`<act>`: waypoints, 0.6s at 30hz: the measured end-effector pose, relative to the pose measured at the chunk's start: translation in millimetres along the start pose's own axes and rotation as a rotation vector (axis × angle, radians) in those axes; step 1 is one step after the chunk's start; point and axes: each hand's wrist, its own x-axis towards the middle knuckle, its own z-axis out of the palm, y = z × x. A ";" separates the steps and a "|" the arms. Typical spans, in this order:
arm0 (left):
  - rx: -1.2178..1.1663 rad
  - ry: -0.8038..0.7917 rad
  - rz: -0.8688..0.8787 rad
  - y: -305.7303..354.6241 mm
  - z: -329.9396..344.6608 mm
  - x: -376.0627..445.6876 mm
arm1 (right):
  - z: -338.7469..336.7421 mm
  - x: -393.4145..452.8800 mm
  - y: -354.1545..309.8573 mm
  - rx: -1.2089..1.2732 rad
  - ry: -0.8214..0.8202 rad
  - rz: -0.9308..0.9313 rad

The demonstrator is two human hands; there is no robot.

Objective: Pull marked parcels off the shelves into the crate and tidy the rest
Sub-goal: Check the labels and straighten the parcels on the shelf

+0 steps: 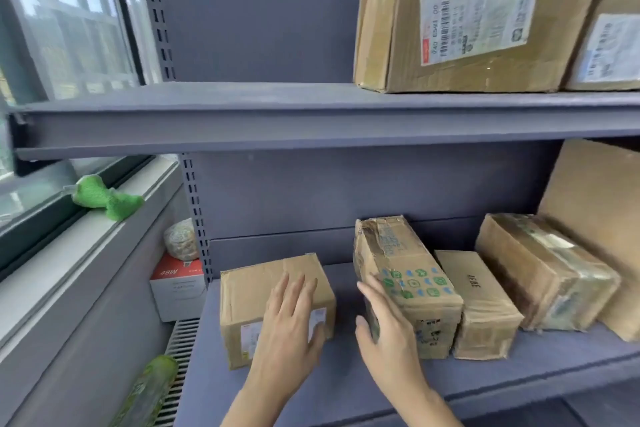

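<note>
On the lower grey shelf (346,381) a plain cardboard parcel (249,291) stands at the left end. My left hand (289,326) lies flat on its top and front, fingers spread, thumb at its right corner. To the right stands a worn parcel with green printed icons (412,274). My right hand (384,326) presses flat against its left side, fingers apart. Beside it sit a slim brown parcel (478,305) and a taped parcel (543,270). No crate is in view.
A tall carton (599,215) leans at the far right of the lower shelf. The upper shelf (242,114) carries a large labelled parcel (460,17) and another (609,45). Left of the rack are a window sill, a green plush toy (104,196) and a white-red box (176,288).
</note>
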 end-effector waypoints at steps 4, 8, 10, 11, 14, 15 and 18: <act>-0.189 -0.017 0.070 36.8 22.2 12.6 | -43.4 -6.5 11.4 -0.073 0.162 0.008; -0.380 -0.078 -0.001 73.6 33.3 21.6 | -82.0 -11.5 29.9 -0.100 0.253 0.032; -0.420 -0.093 -0.015 87.4 39.5 28.6 | -99.2 -2.8 43.1 -0.126 0.286 0.089; -0.423 -0.097 -0.027 93.2 42.6 31.9 | -106.5 1.5 50.0 -0.131 0.286 0.142; -0.435 -0.154 -0.097 108.4 53.2 38.7 | -119.1 9.5 71.8 -0.119 0.200 0.272; -0.460 -0.170 -0.141 112.1 57.0 38.7 | -121.6 11.7 77.3 -0.107 0.147 0.287; -0.600 -0.220 -0.277 122.6 67.6 32.9 | -123.4 17.9 89.0 -0.042 -0.042 0.268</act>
